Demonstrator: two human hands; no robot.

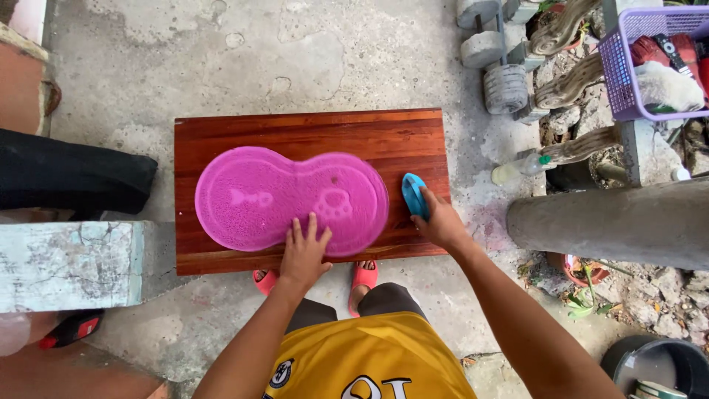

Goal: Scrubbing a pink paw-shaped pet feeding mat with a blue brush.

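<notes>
- Your left hand [303,255] lies flat, fingers spread, on the near edge of the pink mat [292,199].
- The mat lies across the middle of the wooden desk [310,129].
- Your right hand [441,222] has its fingers closed around a blue brush [413,193], just beside the mat's right end.
- A purple basket [617,74] stands well apart, upper right.

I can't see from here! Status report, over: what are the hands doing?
Left hand flat on pink peanut-shaped plastic mat. Right hand gripping blue oval brush at mat's right end. Mat lies on reddish wooden board; nothing in the way.
</notes>
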